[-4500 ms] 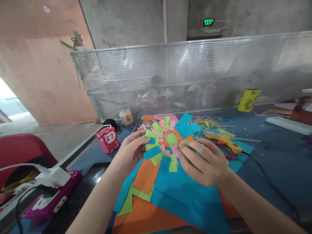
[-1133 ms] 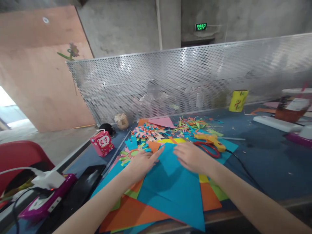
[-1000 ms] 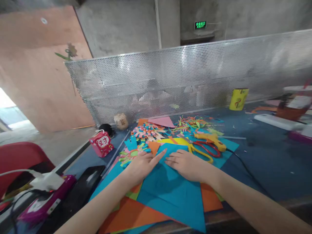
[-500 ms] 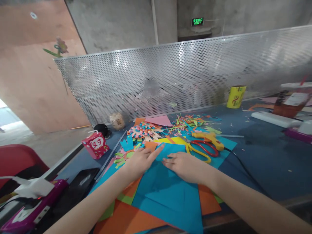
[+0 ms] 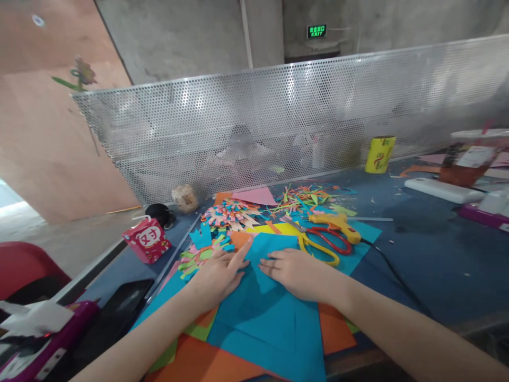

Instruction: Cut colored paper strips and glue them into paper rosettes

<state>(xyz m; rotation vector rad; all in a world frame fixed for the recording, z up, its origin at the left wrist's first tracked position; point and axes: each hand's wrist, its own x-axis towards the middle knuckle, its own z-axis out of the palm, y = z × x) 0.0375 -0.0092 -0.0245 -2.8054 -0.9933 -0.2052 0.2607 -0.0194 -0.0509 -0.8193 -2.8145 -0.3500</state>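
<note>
Head view, as seen across the desk (image 5: 429,254): one blue sheet (image 5: 270,339), lying at centre before the person, over orange sheets (image 5: 210,361) and a few green edges. Left hand (image 5: 214,281): on the blue sheet's left part, one finger stretched toward its top edge, grip loose, nothing clasped that I can see. Right hand (image 5: 300,273): palm down on the same sheet, fingers extended, grip wide. One paper flower (image 5: 207,254), just beyond the left hand. One fringed paper pompom (image 5: 228,214), behind the flower. One heap of thin paper strips (image 5: 308,199). Scissors (image 5: 315,231), one loop red, one yellow, beside the yellow glue gun (image 5: 345,228) (its black cord trails off rightward). One pink carton (image 5: 147,241), far left.
</note>
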